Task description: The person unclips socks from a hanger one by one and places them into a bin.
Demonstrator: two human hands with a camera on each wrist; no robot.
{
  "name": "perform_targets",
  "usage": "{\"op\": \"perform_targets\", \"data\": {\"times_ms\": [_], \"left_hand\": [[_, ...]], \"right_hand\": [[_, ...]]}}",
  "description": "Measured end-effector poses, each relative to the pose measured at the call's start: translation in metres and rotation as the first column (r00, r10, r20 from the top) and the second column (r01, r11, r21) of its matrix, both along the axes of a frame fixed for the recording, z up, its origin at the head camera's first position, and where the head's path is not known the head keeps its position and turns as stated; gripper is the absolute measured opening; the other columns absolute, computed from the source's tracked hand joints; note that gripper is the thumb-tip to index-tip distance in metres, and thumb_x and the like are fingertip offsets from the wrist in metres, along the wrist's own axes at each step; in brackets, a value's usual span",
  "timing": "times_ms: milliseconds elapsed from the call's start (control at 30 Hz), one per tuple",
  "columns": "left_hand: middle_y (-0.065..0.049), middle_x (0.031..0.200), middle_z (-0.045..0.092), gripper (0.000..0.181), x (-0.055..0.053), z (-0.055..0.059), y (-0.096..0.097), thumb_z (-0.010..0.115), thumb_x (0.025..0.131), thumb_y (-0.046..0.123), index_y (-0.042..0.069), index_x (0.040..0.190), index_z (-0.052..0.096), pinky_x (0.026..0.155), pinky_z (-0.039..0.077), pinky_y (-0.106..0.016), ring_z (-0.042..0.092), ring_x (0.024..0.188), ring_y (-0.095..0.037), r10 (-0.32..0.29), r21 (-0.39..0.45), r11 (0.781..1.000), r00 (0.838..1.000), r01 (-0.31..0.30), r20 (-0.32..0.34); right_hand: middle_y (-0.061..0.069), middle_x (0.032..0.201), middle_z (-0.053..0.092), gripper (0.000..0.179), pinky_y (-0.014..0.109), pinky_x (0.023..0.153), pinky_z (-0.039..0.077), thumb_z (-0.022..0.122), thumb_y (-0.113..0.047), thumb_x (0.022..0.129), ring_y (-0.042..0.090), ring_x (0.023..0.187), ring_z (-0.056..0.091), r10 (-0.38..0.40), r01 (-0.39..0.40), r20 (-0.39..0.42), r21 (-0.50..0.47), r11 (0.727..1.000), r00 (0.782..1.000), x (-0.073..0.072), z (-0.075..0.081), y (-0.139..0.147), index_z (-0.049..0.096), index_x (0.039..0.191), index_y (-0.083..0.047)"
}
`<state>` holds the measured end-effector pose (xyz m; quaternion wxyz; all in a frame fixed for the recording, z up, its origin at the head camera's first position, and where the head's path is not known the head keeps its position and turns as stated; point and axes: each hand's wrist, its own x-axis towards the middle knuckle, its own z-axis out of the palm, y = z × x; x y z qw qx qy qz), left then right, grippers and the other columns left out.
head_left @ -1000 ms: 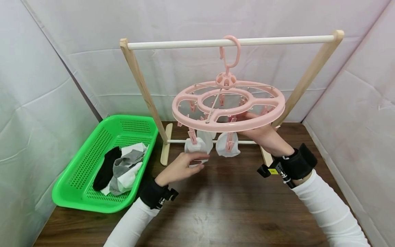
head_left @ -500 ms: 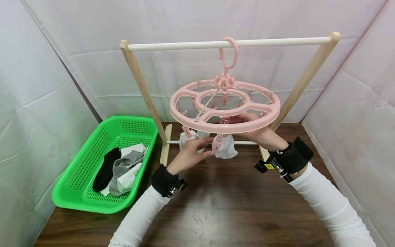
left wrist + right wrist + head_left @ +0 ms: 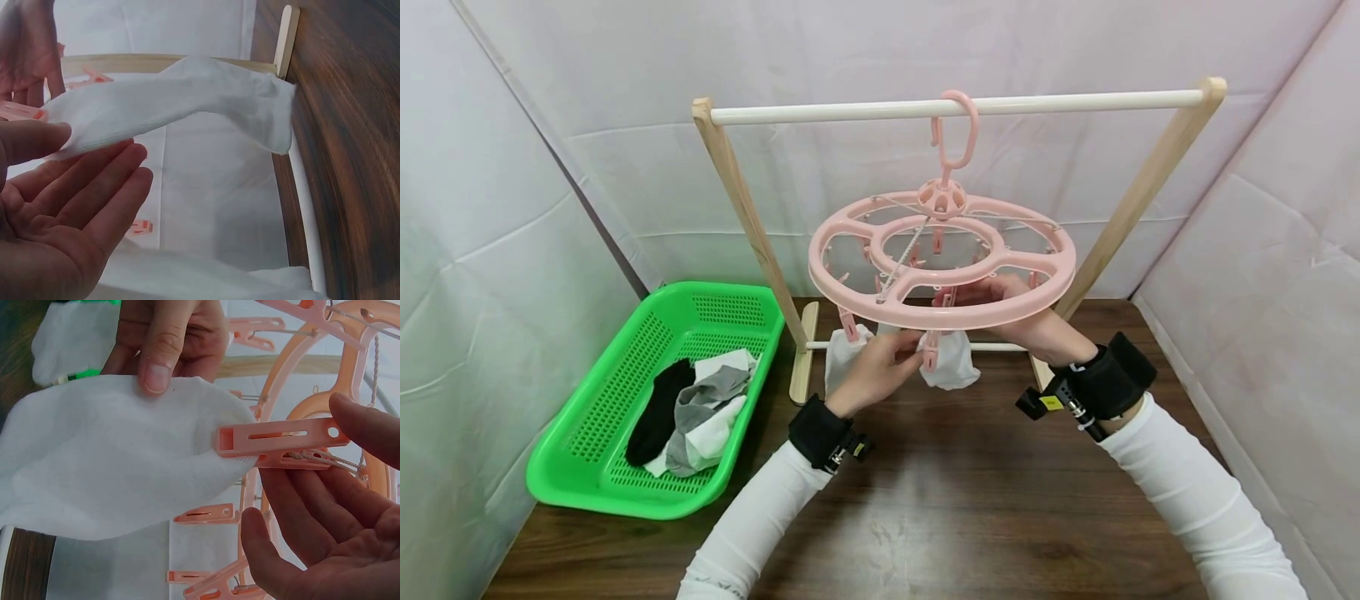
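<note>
A pink round clip hanger (image 3: 955, 317) hangs by its hook. From one of its clothes pegs (image 3: 281, 437) hangs a white sock (image 3: 112, 450), its edge between the peg's ends. My left hand (image 3: 880, 367) pinches this sock near the peg, thumb in front and fingers behind, as the left wrist view also shows. At the peg's tail, my right hand (image 3: 337, 519) holds it with the thumb on one side and fingers on the other; in the head view the ring partly hides that hand. Another white sock (image 3: 844, 354) hangs from a peg to the left.
A wooden rack with a white top bar (image 3: 842, 110) bears the hanger. On the dark wooden table (image 3: 970, 508), at left, a green basket (image 3: 587, 500) holds a black sock (image 3: 661, 408) and grey-and-white socks (image 3: 707, 408). White cloth walls surround the table.
My left hand has moved up and right from the left-hand sock to the sock at the front peg. The hanger has shifted slightly left, and my right hand with it.
</note>
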<state>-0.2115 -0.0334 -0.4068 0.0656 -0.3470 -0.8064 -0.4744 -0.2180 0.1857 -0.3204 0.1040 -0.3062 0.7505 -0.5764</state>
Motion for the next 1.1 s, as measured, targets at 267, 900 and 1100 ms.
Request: {"op": "perform_targets", "data": {"times_ms": [267, 900, 1100], "left_hand": [[-0.016, 0.082, 0.068, 0.020, 0.002, 0.001, 0.001, 0.058, 0.091, -0.007, -0.007, 0.109, 0.066, 0.063, 0.042, -0.021, 0.059, 0.071, -0.013, 0.032, 0.021, 0.999, 0.999, -0.032, 0.010], [-0.008, 0.079, 0.063, 0.011, 0.007, -0.006, -0.012, 0.059, 0.091, -0.004, -0.004, 0.098, 0.068, 0.063, 0.041, -0.021, 0.052, 0.068, -0.009, -0.018, -0.092, 0.995, 0.998, 0.024, 0.063], [-0.007, 0.082, 0.065, 0.011, 0.016, -0.005, -0.019, 0.059, 0.092, -0.004, -0.002, 0.099, 0.067, 0.060, 0.042, -0.020, 0.052, 0.065, -0.007, -0.078, -0.154, 0.984, 0.991, 0.094, 0.105]], "right_hand": [[0.018, 0.114, 0.065, 0.036, 0.032, 0.085, 0.051, 0.066, -0.014, 0.093, 0.020, 0.102, 0.062, 0.001, -0.002, -0.005, -0.049, 0.999, 1.000, -0.001, -0.003, 0.002, 0.060, 0.122, 0.006], [0.013, 0.103, 0.069, 0.020, 0.029, 0.080, 0.052, 0.060, -0.003, 0.095, 0.018, 0.097, 0.064, -0.033, 0.027, -0.040, -0.139, 0.990, 0.999, -0.001, -0.005, 0.003, 0.068, 0.112, 0.004], [0.015, 0.104, 0.069, 0.019, 0.029, 0.077, 0.053, 0.060, -0.002, 0.095, 0.020, 0.097, 0.065, -0.018, 0.017, -0.006, -0.134, 0.991, 1.000, -0.002, -0.006, 0.005, 0.070, 0.111, -0.004]]}}
